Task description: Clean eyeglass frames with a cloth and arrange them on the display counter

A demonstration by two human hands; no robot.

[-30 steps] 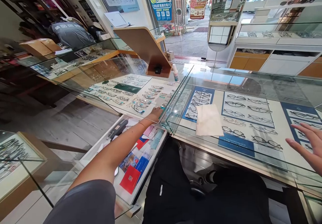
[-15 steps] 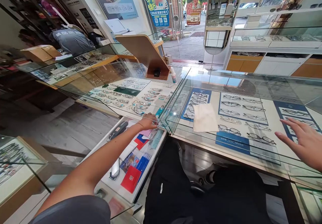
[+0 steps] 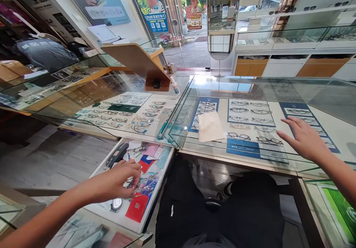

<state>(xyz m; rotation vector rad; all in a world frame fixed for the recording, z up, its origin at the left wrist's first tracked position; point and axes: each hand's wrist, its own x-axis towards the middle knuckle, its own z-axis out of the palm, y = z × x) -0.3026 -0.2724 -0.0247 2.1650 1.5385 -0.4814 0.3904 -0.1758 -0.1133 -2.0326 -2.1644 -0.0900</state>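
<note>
My left hand [image 3: 122, 179] is closed in a pinch on a pair of thin, clear-looking eyeglasses [image 3: 147, 185] above the open drawer [image 3: 154, 203]. Below it in the drawer lie a red card [image 3: 137, 207], a dark case [image 3: 118, 154] and various papers; my fingers hide part of the glasses. My right hand [image 3: 304, 138] rests on or just over the glass top of the display case [image 3: 178, 138], fingers spread and holding nothing. A cream folded cloth [image 3: 211, 126] lies on the glass to its left.
Rows of eyeglass frames [image 3: 239, 110] sit under the glass. A wooden-backed stand [image 3: 139, 60] and a small white bottle [image 3: 175, 85] stand on the counter. A person in a grey top [image 3: 46, 53] bends over at the far left. A green item [image 3: 338, 199] shows at lower right.
My left hand has come back from the case corner to over the drawer, now with eyeglasses in it. The view has turned right; my right hand stays spread over the glass.
</note>
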